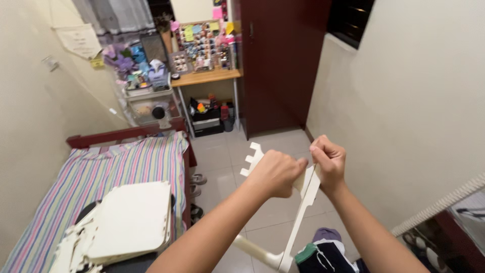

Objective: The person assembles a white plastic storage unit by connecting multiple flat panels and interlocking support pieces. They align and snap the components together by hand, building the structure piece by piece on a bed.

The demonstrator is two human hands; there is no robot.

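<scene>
My left hand [275,173] and my right hand [329,161] are both closed on a cream-white plastic frame piece [302,212] held up over the floor. The piece is a long flat bar that runs down to a curved corner near the bottom edge of the view. A toothed end [252,157] sticks out to the left of my left hand. The hands are close together, almost touching, at the bar's upper end. Several matching cream-white flat panels [132,221] lie stacked on the bed at the lower left.
A bed with a striped sheet [126,167] and a dark red frame fills the left. A wooden desk [207,77] crowded with small items stands at the back beside a dark red wardrobe [280,60]. Slippers [198,179] lie on the tiled floor. Clothes [323,253] are heaped below my hands.
</scene>
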